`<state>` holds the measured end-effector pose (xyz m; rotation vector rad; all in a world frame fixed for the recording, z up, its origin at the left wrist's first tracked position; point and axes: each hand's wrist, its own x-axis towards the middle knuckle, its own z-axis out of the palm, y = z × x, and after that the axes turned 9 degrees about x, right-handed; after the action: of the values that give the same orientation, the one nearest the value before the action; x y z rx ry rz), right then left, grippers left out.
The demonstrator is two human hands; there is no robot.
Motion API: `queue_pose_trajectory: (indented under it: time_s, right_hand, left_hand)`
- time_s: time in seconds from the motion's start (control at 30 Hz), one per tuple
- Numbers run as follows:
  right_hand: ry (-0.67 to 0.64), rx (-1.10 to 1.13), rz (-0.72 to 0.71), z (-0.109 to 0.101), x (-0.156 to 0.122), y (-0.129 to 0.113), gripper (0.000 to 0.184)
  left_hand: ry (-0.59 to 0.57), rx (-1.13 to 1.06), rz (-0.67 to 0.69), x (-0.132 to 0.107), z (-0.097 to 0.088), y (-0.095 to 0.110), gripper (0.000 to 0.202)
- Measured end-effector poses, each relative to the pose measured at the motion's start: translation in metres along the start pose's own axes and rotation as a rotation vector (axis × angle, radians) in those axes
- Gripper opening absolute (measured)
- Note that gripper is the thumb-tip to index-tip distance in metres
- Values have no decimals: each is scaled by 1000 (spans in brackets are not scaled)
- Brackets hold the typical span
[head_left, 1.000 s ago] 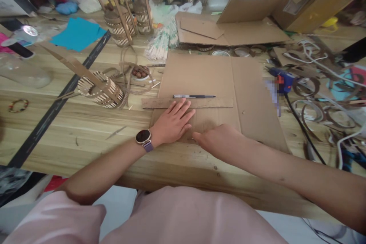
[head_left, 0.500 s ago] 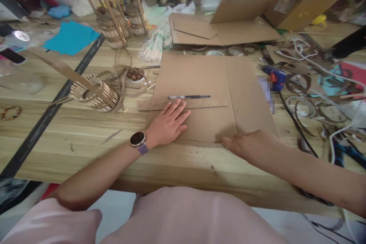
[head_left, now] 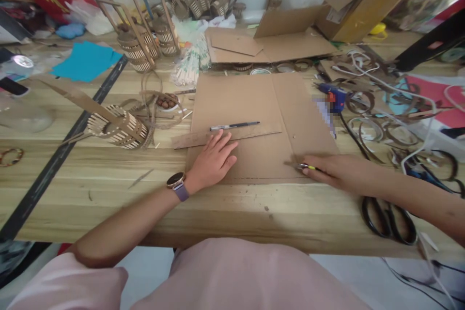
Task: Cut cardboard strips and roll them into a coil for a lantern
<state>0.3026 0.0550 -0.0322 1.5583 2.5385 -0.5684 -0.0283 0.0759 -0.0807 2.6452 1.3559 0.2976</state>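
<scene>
My left hand (head_left: pixel 214 162) lies with fingers spread on a large cardboard sheet (head_left: pixel 236 99), its fingertips at the edge of a narrow cardboard strip (head_left: pixel 250 134). Just beyond the fingertips, a pen (head_left: pixel 234 126) rests by the strip. At the sheet's near right part, my right hand (head_left: pixel 323 169) is closed round a cutter knife (head_left: pixel 308 167) with yellow and black on it. The knife's tip points left, low over the cardboard; whether it touches is unclear.
Black-handled scissors (head_left: pixel 388 220) lie near the table's front edge. A blue glue gun (head_left: pixel 334 97) and coiled strips (head_left: pixel 363 101) are on the right. To the left stand a small slatted basket (head_left: pixel 125 128) and a bowl of nuts (head_left: pixel 167 101). Cardboard pieces (head_left: pixel 298 46) lie behind.
My right hand now shows a cutter knife in it and has shifted right. The strip and pen look more tilted, right ends up. The scissors have come into sight; the camera view shifted slightly.
</scene>
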Motion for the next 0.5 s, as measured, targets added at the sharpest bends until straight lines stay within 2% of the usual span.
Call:
queue_pose_trajectory:
  time_s: [0.07,0.23,0.37,0.5]
  right_hand:
    - [-155,0,-52,-10,9,-15,36]
    - [-234,-173,-207,-15,38,-84,26]
    - [-260,-254,-270,-9,60,-127,24]
    - [-262,-274,-294,-6,72,-141,26]
  left_hand:
    - [25,-75,-16,1,2,3,50]
    - [132,-211,-11,-3,-4,-4,46]
    - [149,-43,53,-11,-17,-18,45]
    - [80,158,66,-17,-12,-26,47]
